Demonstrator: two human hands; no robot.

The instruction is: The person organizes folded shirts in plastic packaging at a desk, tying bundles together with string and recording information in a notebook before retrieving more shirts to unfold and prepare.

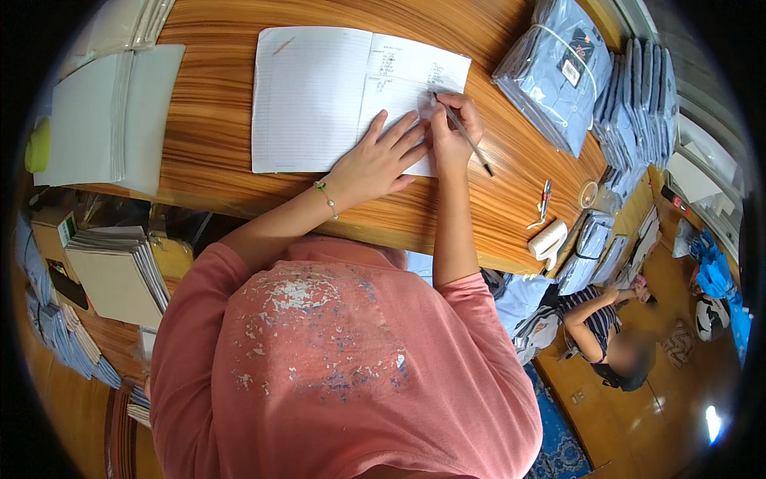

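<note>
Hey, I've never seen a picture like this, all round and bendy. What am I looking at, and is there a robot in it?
No robot here, just a person using two bare hands. The one picture comes from a wide fisheye camera worn on their head, looking down, so straight edges bend near the rim. The left hand lies spread on an open notebook, and the right hand holds a pen over its written page. The notebook rests on a wooden table, with plastic-wrapped blue garments to the right and large white sheets to the left. Another person shows at the lower right.
</note>
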